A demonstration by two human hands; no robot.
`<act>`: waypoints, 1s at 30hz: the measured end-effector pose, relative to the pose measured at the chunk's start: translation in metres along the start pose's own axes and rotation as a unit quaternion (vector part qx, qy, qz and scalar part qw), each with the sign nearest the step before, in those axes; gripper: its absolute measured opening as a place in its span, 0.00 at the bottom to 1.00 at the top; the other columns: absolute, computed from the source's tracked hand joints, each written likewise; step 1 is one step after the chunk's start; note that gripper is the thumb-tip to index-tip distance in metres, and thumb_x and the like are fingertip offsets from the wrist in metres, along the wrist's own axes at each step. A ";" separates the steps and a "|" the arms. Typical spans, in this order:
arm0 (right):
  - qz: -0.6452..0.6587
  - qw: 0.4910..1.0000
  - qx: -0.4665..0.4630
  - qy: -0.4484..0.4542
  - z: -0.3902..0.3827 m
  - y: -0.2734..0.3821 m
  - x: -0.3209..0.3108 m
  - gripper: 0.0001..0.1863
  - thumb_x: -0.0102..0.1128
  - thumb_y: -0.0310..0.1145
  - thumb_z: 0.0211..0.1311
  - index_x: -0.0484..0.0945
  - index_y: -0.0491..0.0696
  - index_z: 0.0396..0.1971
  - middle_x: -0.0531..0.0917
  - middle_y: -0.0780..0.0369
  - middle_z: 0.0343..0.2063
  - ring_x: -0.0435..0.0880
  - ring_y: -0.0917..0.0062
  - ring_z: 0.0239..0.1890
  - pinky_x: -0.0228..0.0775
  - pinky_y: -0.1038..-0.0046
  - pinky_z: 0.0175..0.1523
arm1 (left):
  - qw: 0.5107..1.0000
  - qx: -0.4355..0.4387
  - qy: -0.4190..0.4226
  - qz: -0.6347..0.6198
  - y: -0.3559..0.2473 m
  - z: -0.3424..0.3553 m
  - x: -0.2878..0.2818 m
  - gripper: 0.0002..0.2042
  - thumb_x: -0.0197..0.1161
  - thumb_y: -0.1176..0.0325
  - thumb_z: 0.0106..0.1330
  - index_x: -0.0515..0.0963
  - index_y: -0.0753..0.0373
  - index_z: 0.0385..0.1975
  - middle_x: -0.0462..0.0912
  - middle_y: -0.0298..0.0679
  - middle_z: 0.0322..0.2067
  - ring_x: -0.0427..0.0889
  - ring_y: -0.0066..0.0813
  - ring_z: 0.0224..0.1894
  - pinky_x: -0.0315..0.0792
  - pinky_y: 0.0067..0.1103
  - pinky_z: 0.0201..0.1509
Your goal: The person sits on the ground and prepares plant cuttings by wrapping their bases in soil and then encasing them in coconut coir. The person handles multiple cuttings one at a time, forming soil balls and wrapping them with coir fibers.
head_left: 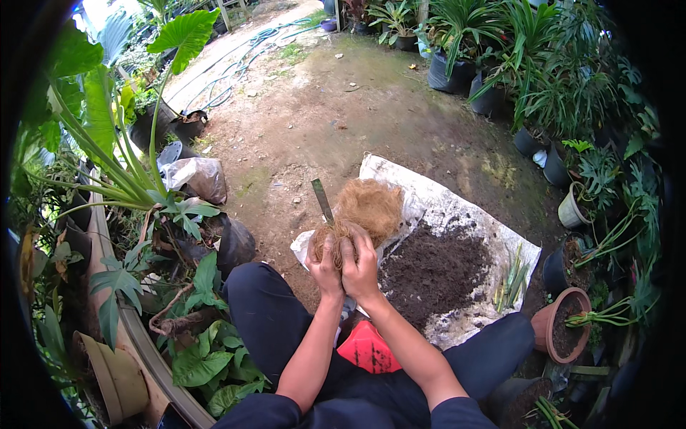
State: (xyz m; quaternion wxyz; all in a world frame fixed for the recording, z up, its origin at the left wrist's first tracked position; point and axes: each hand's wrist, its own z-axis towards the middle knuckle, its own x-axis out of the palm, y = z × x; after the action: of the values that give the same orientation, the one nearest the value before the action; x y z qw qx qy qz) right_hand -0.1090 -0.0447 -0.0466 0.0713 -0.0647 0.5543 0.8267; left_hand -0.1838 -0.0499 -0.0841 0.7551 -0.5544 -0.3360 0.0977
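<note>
Apparently wrapping step: left hand (326, 269), right hand (360, 266), fingers curled round fibre wad (339, 233), green strip (321, 195) jutting toward eleven o'clock. Loose fibre (373, 205) at one o'clock, soil (437, 266) at three. Next move likely calls for even squeezing, strip steady.

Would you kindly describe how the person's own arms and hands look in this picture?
The left hand and right hand are ungloved, without visible jewellery. The forearms are uncovered too; dark, navy-looking sleeves end around the elbows.
</note>
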 end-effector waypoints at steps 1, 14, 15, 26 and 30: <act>0.001 1.000 -0.016 0.002 0.000 0.000 -0.001 0.23 0.49 0.35 0.69 0.71 0.37 0.58 0.74 0.43 0.55 0.74 0.48 0.57 0.65 0.58 0.63 | 1.000 -0.001 -0.006 0.012 -0.003 -0.001 0.003 0.13 0.60 0.66 0.68 0.79 0.68 0.47 0.83 0.40 0.41 0.81 0.26 0.41 0.75 0.23 0.47; 0.053 0.998 -0.003 -0.038 0.008 0.008 -0.009 0.16 0.54 0.33 0.69 0.79 0.41 0.50 0.79 0.51 0.51 0.78 0.57 0.54 0.67 0.63 0.61 | 0.994 -0.067 0.032 -0.078 -0.028 -0.010 0.022 0.27 0.63 0.73 0.64 0.67 0.69 0.64 0.80 0.43 0.51 0.80 0.28 0.49 0.72 0.24 0.57; 0.064 0.997 0.012 -0.046 0.008 0.009 -0.010 0.15 0.55 0.33 0.68 0.79 0.41 0.49 0.79 0.51 0.51 0.79 0.58 0.54 0.68 0.64 0.60 | 0.992 -0.072 0.041 -0.090 -0.027 -0.011 0.023 0.27 0.63 0.73 0.64 0.67 0.69 0.63 0.80 0.43 0.50 0.79 0.28 0.49 0.72 0.24 0.57; 0.028 0.997 -0.067 0.006 0.006 0.011 -0.017 0.21 0.58 0.42 0.66 0.79 0.46 0.54 0.74 0.44 0.56 0.75 0.48 0.58 0.67 0.57 0.63 | 0.987 -0.104 0.017 -0.125 -0.019 -0.010 0.015 0.21 0.65 0.76 0.64 0.73 0.68 0.58 0.82 0.40 0.44 0.81 0.25 0.43 0.77 0.21 0.44; -0.016 0.993 -0.115 0.010 0.004 0.007 -0.014 0.34 0.73 0.52 0.51 0.79 0.47 0.54 0.74 0.44 0.56 0.75 0.49 0.59 0.67 0.57 0.63 | 0.966 -0.107 -0.013 -0.234 -0.013 -0.010 0.014 0.18 0.61 0.76 0.67 0.73 0.68 0.56 0.81 0.40 0.46 0.82 0.26 0.45 0.78 0.22 0.47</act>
State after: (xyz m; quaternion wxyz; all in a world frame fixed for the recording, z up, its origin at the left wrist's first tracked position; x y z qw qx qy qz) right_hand -0.0965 -0.0442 -0.0364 0.0711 -0.0898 0.4547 0.8832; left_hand -0.1701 -0.0547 -0.0684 0.6888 -0.5362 -0.4750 -0.1108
